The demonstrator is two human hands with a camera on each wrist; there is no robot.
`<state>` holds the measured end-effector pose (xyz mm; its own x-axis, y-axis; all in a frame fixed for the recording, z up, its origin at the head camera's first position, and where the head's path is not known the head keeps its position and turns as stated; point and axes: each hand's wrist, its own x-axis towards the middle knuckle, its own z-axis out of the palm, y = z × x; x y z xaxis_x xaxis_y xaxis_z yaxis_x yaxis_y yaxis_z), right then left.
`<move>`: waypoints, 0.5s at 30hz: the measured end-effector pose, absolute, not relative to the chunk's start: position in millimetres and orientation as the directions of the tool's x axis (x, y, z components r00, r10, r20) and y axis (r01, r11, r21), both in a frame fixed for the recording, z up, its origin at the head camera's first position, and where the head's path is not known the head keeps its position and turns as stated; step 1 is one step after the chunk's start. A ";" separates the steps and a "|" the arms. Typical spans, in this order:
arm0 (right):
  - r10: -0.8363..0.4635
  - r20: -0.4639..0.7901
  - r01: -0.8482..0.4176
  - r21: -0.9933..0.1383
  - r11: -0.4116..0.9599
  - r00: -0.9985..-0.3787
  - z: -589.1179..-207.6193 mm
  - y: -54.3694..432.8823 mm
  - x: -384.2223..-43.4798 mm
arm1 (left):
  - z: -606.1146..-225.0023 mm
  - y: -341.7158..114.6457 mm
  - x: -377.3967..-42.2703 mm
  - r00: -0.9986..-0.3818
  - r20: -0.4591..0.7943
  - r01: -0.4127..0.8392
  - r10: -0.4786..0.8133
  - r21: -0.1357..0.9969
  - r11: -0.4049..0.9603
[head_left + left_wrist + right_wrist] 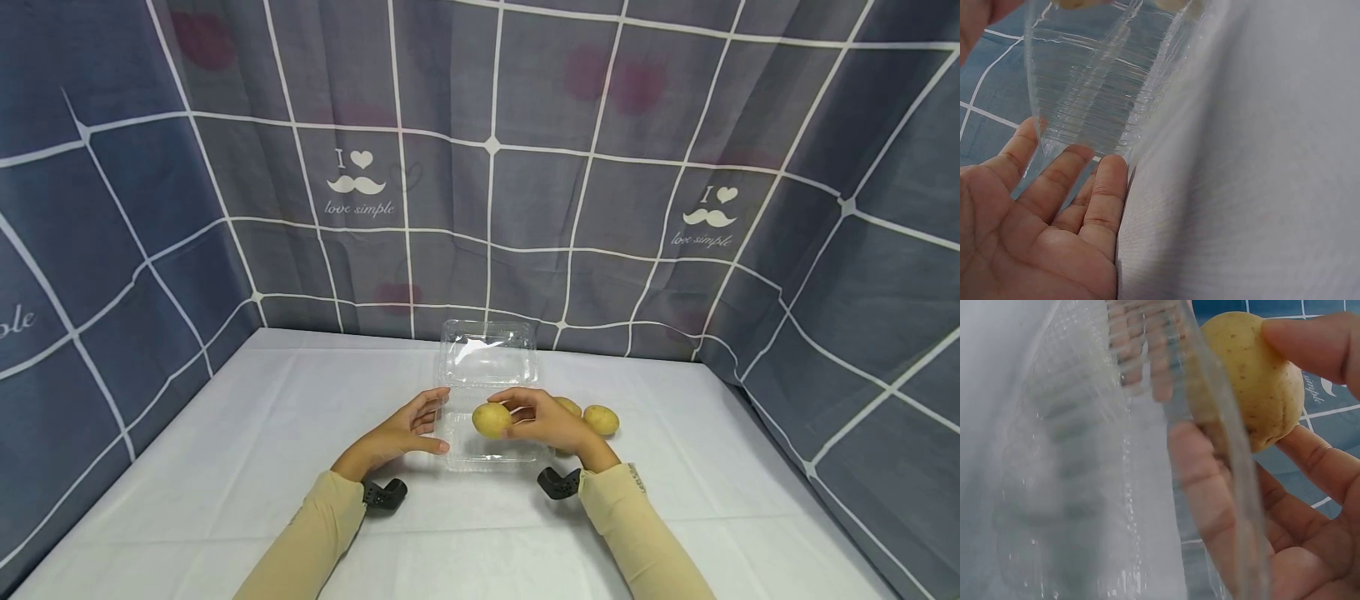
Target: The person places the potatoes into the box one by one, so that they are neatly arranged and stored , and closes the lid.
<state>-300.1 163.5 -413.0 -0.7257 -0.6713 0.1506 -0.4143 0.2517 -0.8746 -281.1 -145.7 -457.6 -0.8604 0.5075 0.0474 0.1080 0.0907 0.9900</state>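
A clear plastic clamshell container stands on the white table with its lid raised at the back. Over its base, my right hand pinches a yellow potato between thumb and fingers. The right wrist view shows the same potato just past the container's clear wall. My left hand is at the container's left side, fingers extended and thumb apart. In the left wrist view, the fingertips touch or nearly touch the ribbed side wall.
More potatoes lie on the table right of the container, one in full view and others partly hidden behind my right hand. A checked curtain surrounds the white tablecloth at the back and sides. Black wrist cameras sit at both wrists.
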 end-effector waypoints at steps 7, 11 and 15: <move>-0.689 0.116 -0.380 -0.893 0.243 -0.715 -414.2 154.3 -301.2 | -457.1 -146.1 -280.3 -0.859 0.049 0.109 0.509 0.990 0.088; -0.699 0.106 -0.383 -0.889 0.252 -0.707 -416.0 149.4 -302.9 | -456.4 -146.1 -279.9 -0.859 0.054 0.112 0.509 0.990 0.085; -0.713 0.085 -0.371 -0.893 0.256 -0.696 -416.2 144.2 -302.0 | -456.3 -146.1 -279.8 -0.859 0.051 0.109 0.509 0.990 0.085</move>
<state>-302.0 144.2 -416.2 -0.6960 -0.7130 0.0848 -0.3712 0.2562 -0.8925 -279.8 -146.1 -456.3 -0.8590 0.5095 0.0508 0.1090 0.0850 0.9904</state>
